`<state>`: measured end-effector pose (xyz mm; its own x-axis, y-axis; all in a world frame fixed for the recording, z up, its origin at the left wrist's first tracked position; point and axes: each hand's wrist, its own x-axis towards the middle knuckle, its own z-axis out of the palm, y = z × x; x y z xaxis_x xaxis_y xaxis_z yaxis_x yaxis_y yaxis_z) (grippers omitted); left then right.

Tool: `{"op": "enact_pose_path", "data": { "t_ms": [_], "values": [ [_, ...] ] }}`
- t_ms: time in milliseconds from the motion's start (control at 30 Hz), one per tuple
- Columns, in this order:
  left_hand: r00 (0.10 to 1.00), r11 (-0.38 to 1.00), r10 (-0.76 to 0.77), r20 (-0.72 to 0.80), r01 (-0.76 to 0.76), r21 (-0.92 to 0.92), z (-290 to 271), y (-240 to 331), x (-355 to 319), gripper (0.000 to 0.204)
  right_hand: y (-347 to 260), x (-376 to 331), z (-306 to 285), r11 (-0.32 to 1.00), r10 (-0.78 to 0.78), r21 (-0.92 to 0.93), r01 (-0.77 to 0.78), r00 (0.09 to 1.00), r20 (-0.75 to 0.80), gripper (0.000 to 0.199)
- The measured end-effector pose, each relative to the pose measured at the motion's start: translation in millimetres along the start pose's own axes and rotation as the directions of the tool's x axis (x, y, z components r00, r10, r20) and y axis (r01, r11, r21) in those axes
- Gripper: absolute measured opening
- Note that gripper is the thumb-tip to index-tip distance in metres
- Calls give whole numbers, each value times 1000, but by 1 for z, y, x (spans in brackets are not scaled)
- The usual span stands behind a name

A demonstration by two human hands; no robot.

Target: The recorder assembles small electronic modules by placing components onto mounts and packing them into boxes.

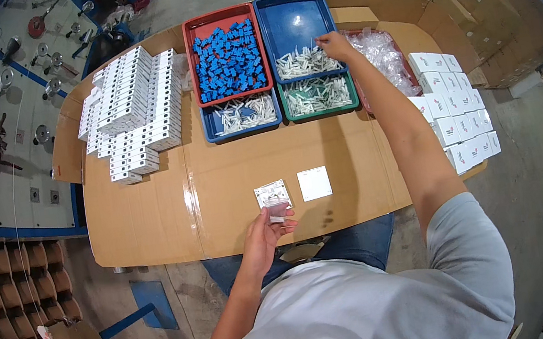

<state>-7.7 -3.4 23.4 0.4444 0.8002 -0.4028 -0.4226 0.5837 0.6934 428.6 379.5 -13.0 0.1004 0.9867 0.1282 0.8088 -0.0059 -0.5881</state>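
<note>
My left hand (266,241) is closed on a small clear plastic bag (278,209) near the table's front edge. The bag overlaps the lower part of a white square plate with moulded detail (270,192). To its right lies a plain white square plate (315,183), face flat on the cardboard. My right arm stretches far forward, with my right hand (335,47) at the right side of a blue tray (294,17). Its fingers are pinched together above the small white plastic pieces (307,63) in that tray; whatever they hold is too small to make out.
A red tray (188,28) holds many blue pieces (228,61). A smaller blue tray (211,136) and a green tray (322,113) hold white pieces. Clear bags (378,61) fill another red tray. White boxes are stacked left (132,113) and right (454,109) on the cardboard-covered table (237,223).
</note>
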Motion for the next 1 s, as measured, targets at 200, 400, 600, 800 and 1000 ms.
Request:
{"op": "enact_pose_path", "data": {
  "t_ms": [200,400,600,800,1000],
  "values": [
    [998,992,60,-22,-62,-107,9,14,-2,50,-34,-38,-11,803,162,565,-190,982,100,40],
    [993,980,105,61,-93,-176,16,27,7,48,-96,-120,-45,583,99,798,-153,988,117,33],
    [962,976,120,245,-69,-208,32,49,11,49,-141,-201,-71,292,111,954,-62,993,31,21],
    [956,980,127,265,-80,-180,47,59,8,57,-178,-263,-70,222,150,975,-20,989,-14,20],
    [971,984,109,215,-75,-163,52,59,-2,57,-222,-319,-62,390,222,921,-12,971,-82,18]
  ]
}}
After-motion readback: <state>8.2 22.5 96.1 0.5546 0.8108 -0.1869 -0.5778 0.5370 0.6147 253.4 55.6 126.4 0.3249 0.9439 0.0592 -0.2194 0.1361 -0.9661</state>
